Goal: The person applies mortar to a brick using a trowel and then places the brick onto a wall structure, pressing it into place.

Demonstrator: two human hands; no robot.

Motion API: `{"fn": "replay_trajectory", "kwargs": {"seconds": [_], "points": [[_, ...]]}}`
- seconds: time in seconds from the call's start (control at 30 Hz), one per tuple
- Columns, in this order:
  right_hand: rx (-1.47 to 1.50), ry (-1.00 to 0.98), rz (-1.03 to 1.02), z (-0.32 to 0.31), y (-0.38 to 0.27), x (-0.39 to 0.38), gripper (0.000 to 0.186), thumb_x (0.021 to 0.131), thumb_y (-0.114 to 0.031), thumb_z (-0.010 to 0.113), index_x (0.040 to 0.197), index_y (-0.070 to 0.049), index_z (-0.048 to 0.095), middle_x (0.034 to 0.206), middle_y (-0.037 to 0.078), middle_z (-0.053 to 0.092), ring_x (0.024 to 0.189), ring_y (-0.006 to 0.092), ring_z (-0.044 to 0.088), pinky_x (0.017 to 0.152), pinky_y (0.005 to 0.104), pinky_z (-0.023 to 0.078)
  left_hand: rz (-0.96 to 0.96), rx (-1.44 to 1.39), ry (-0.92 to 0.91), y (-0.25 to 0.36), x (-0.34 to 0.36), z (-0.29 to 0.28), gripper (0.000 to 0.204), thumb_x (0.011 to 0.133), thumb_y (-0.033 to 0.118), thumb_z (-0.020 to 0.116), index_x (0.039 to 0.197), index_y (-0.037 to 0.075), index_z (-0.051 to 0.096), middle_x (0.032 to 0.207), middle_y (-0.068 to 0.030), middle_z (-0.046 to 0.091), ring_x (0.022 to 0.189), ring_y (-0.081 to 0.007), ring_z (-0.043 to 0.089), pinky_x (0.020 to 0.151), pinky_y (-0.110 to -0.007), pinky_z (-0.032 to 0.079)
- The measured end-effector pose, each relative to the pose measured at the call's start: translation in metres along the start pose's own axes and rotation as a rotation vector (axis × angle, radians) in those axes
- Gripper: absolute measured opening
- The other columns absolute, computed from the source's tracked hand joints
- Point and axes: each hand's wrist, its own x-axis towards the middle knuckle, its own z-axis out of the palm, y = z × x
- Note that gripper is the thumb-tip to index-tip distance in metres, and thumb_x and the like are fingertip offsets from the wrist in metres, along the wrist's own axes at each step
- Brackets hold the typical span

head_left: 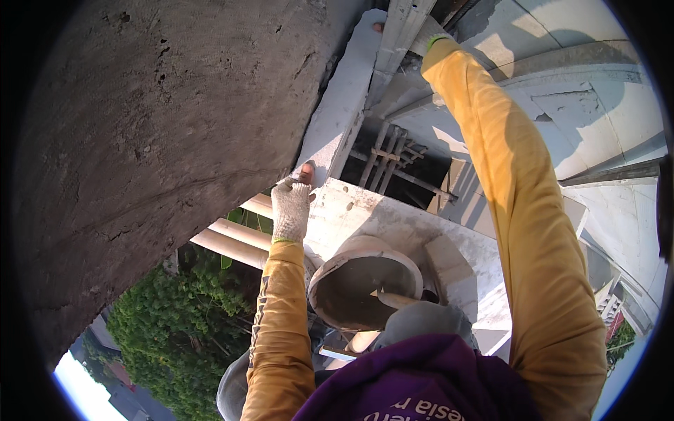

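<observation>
A long, narrow pale grey slab [344, 105] lies along the edge of the rough concrete wall. My left hand [291, 207], in a white knit glove with bare fingertips, grips its near end. The left thumb presses on the slab's face; the other fingers are mostly hidden. My right hand [430, 36] reaches to the far end, partly behind a pale upright beam [397, 45]. One bare fingertip shows at the slab's edge there, so the right hand seems to hold it, though most of its fingers are hidden.
A round bucket [365, 244] of grey wet mix stands below my left hand, a pointed tool [394, 299] at its rim. A dark opening with wooden bars [386, 158] lies beyond a pale ledge [379, 214]. Bamboo poles [232, 242] and treetops [175, 316] show at lower left.
</observation>
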Motion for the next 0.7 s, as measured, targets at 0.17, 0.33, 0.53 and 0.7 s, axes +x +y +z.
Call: {"fn": "replay_trajectory", "kwargs": {"seconds": [0.17,0.33,0.53,0.7], "points": [[-1.176,0.185,-0.104,-0.023,-0.001,-0.009,0.077,0.087,-0.073,0.053,0.126,-0.007,0.062,0.128,0.016,0.064,0.119,0.0320,0.060,0.100,0.0408,0.046,-0.028,-0.014,-0.074,0.010,-0.003,0.004,0.066,0.083,0.047,0.080,0.116,-0.008,0.064,0.104,-0.0128,0.067,0.090,-0.0205,0.068,0.078,-0.031,0.060],[-1.002,0.146,-0.137,-0.013,-0.028,-0.024,0.084,0.086,-0.078,0.051,0.128,-0.006,0.061,0.130,0.018,0.062,0.122,0.0329,0.058,0.103,0.0412,0.045,-0.014,0.096,-0.056,0.007,0.000,0.001,0.064,0.084,0.049,0.079,0.107,-0.009,0.067,0.099,-0.0134,0.067,0.086,-0.0188,0.067,0.077,-0.030,0.059],[-0.998,0.077,-0.046,-0.008,-0.051,-0.033,0.085,0.085,-0.079,0.049,0.122,-0.004,0.064,0.126,0.019,0.064,0.120,0.0338,0.058,0.103,0.0423,0.045,0.062,0.326,-0.029,0.006,0.002,0.002,0.066,0.086,0.053,0.075,0.098,-0.012,0.068,0.089,-0.0135,0.067,0.081,-0.0179,0.066,0.073,-0.028,0.059],[-0.938,0.054,-0.044,-0.013,-0.049,-0.031,0.084,0.086,-0.078,0.049,0.116,-0.002,0.065,0.121,0.020,0.065,0.117,0.0350,0.059,0.101,0.0436,0.045,0.193,0.371,0.035,0.006,0.000,0.003,0.063,0.090,0.053,0.071,0.074,-0.008,0.067,0.062,-0.0092,0.060,0.062,-0.0138,0.055,0.059,-0.034,0.049]]}}
